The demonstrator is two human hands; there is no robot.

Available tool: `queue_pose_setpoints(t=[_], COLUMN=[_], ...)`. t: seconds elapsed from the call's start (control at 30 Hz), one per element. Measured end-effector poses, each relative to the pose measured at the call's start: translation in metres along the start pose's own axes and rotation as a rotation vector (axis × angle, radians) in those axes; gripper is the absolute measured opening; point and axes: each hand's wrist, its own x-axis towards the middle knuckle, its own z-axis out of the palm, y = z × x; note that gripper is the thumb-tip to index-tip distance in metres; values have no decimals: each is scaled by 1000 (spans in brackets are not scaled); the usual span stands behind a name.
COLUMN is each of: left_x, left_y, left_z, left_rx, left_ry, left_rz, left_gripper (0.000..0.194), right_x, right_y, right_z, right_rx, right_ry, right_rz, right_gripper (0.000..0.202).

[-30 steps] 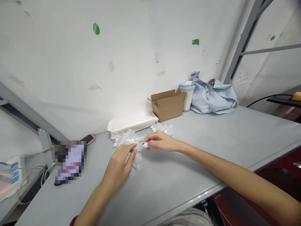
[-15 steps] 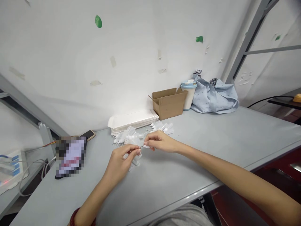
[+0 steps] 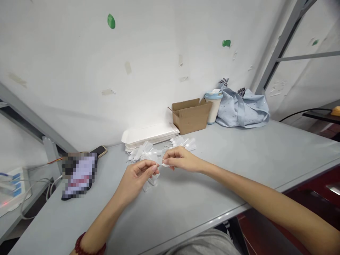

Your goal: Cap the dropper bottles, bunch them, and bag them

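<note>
Pinch newly closed, left hand [image 3: 136, 177], right hand [image 3: 181, 158] holding white tip [image 3: 165, 165]

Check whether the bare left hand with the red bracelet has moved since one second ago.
Yes, slightly. Against the open brown cardboard box, the fingertips of the left hand now sit farther right, nearer the bare right hand.

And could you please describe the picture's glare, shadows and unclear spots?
Head view: light gleams on the table's front edge, a soft shadow crosses the wall at left, pixelation hides something near the phone, and the white piece in the right hand lacks crisp detail.
</note>
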Motion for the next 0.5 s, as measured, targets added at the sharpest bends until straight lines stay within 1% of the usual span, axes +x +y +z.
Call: queue_pose_setpoints(t=[0.23, 0.4, 0.5], left_x=[2, 1, 0], left_y=[-3, -3, -6], left_z=[1, 1, 1], left_rx=[-134, -188, -210], left_ry=[-31, -51, -57], left_rz=[-22, -26, -43], left_gripper=[17, 17, 18], right_x=[0, -1, -1], right_y=[0, -3, -3], right_z=[1, 2, 2], right_rx=[53, 144, 154], right_ry=[-6, -13, -23], right_rz=[18, 55, 52], right_gripper=[16, 17, 17])
